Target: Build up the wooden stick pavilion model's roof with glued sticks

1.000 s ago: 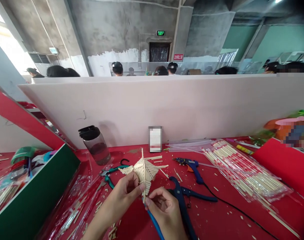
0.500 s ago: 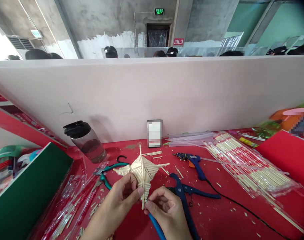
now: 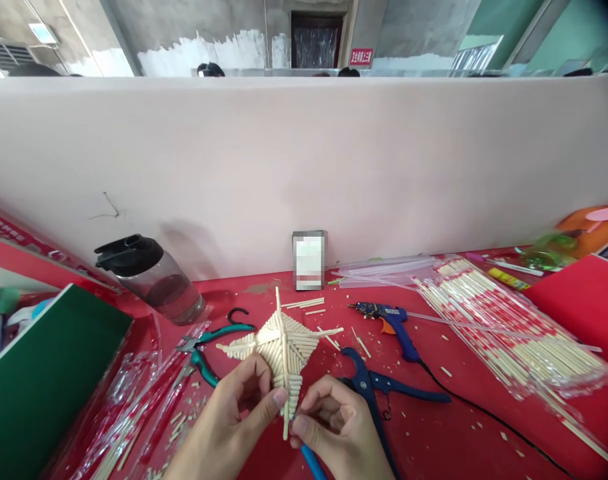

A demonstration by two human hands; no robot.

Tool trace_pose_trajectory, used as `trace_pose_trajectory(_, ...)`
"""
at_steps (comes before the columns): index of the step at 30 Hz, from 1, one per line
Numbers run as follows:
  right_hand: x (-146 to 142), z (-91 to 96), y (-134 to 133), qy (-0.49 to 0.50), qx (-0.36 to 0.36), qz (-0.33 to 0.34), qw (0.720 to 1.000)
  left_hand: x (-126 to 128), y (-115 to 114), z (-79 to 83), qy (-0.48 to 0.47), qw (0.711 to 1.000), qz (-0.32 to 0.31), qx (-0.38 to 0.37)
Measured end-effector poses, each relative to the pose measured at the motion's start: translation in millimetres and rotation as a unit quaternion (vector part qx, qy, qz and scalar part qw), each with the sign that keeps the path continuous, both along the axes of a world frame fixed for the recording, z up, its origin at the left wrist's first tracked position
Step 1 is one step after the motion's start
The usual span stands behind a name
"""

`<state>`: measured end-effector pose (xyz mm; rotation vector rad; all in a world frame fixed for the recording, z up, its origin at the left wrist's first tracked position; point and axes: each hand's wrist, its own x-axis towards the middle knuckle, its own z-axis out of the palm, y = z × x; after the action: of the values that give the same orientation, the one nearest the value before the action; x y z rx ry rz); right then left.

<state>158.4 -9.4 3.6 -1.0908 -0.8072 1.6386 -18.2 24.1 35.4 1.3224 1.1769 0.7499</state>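
Observation:
My left hand (image 3: 239, 407) pinches a star-like piece built from pale wooden sticks (image 3: 304, 333), thumb on its central rib and fingers behind. Bare stick ends jut out at its top, right and bottom. My right hand (image 3: 337, 423) is closed, with thumb and forefinger pressed together against the piece's lower right edge. Whatever lies between those fingertips is too small to make out. Dark blue cutters (image 3: 367, 387) lie beside and partly under my right hand. Teal-handled pliers (image 3: 204, 363) rest left of the stick piece.
A blue glue gun (image 3: 391, 323) with a cord lies to the right, near bagged wooden sticks (image 3: 514, 327). A dark-lidded bottle (image 3: 159, 280) stands at left. Behind are a small upright box (image 3: 309, 260) and a pale partition (image 3: 304, 160). Stick offcuts litter the red table (image 3: 434, 440).
The camera view has tilted down a little, so less of the wall shows above the partition. Both hands keep nearly the same hold on the stick piece.

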Motion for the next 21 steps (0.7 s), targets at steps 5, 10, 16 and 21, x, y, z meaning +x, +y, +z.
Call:
trace_pose_trajectory(5, 1, -2.5, -1, 0.014, -0.015, 0.007, 1.0, 2, 0, 3.9, -0.009, 1.0, -0.002, -0.016)
trace_pose_trajectory(10, -1, -7.9, -2, 0.021, -0.022, -0.002, 1.0, 5, 1, 10.6, -0.008, 1.0, -0.005, -0.02)
trace_pose_trajectory(16, -7, -10.7, 0, 0.058, -0.02, -0.007, 0.998, 3, 1, 2.2, -0.052, 0.999, -0.01, -0.014)
trace_pose_trajectory(21, -15, -13.2, -1, 0.13, -0.011, -0.037, 0.991, 3, 0, -0.5, -0.038, 0.999, 0.009, 0.019)
